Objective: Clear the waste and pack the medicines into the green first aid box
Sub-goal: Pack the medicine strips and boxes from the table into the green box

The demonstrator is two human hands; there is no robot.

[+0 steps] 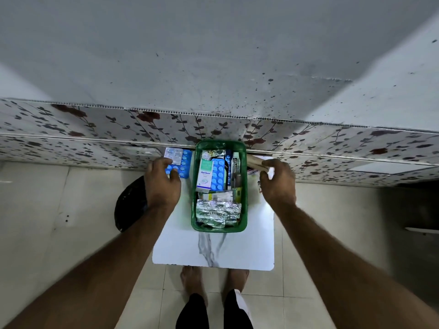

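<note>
- Bare feet (190,281) below white marble-patterned desk (213,252).
- Left hand (162,184) pinches blue blister strips (184,162), likely bound for green plastic first aid box (244,186).
- Right hand (278,181) closed around tan paper-like roll (255,161), possibly waste.

- A green first aid box (195,186) sat on the white marble-patterned bench (213,252), filled with blue and silver blister strips, an Optibox carton (204,173) and a tube.
- The left hand (161,184) pressed its fingers (174,175) on blue blister strips (184,162) lying just left of the box.
- The right hand (276,184) gripped a tan, stick-like object (255,161) just right of the box.
- A black bag (130,205) lay on the floor beside the bench.
</note>
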